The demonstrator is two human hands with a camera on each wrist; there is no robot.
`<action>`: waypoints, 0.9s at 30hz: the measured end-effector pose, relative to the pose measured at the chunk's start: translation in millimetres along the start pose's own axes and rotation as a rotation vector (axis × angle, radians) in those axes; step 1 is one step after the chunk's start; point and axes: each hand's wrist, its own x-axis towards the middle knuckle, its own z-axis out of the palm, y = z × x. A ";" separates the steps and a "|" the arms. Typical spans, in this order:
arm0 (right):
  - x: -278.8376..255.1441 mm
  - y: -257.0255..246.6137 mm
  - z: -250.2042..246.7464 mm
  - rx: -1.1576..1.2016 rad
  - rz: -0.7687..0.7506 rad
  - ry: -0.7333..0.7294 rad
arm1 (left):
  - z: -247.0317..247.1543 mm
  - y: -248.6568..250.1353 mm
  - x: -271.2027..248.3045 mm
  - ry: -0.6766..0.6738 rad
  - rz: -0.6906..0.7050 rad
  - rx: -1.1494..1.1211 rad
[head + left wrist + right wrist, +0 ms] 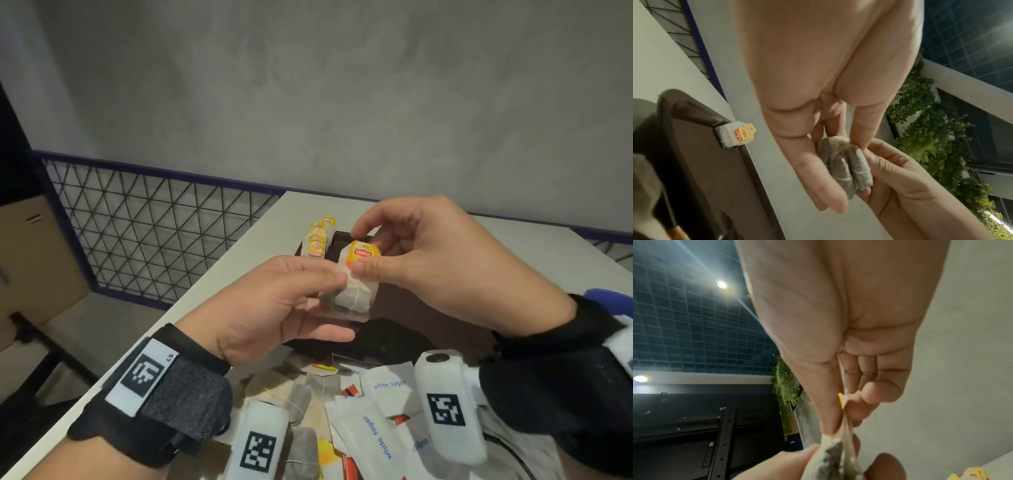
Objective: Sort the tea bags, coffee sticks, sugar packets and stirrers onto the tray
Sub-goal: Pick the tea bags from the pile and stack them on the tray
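A tea bag (354, 293) with a yellow Lipton tag (363, 253) is held between both hands above the dark tray (414, 308). My left hand (334, 284) pinches its left edge, with fingers under the pouch. My right hand (359, 250) pinches the tag end between thumb and index finger. The left wrist view shows the grey pouch (844, 164) in my left hand (838, 162), with my right hand (900, 186) touching it. In the right wrist view my right hand (842, 421) grips the tag (841, 400). Several tea bags (320, 240) stand stacked at the tray's far left corner.
Near me lies a mixed pile of white sugar packets (376, 431), loose tea bags (298, 401) and red coffee sticks (351, 390). The white table (239, 260) ends at a purple wire-mesh rail (154, 219) on the left. A grey wall stands behind.
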 end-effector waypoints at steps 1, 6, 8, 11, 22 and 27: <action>0.9 1.8 1.2 0.001 0.004 0.010 | 0.4 -0.7 0.6 0.022 -0.001 0.005; 3.7 7.5 5.7 0.096 0.001 0.052 | 0.5 -2.0 3.4 0.099 0.038 -0.025; 4.4 9.6 6.1 0.108 0.012 0.076 | -0.6 -2.6 4.5 0.116 0.053 -0.032; 5.1 11.5 7.9 0.119 0.021 0.074 | -1.4 -4.0 5.4 0.125 0.069 0.006; 5.4 9.8 14.5 0.216 0.025 0.085 | -4.6 -2.9 7.2 0.228 0.114 0.031; 5.0 8.3 16.4 0.213 0.028 0.084 | -3.7 -2.6 7.3 0.253 0.114 0.004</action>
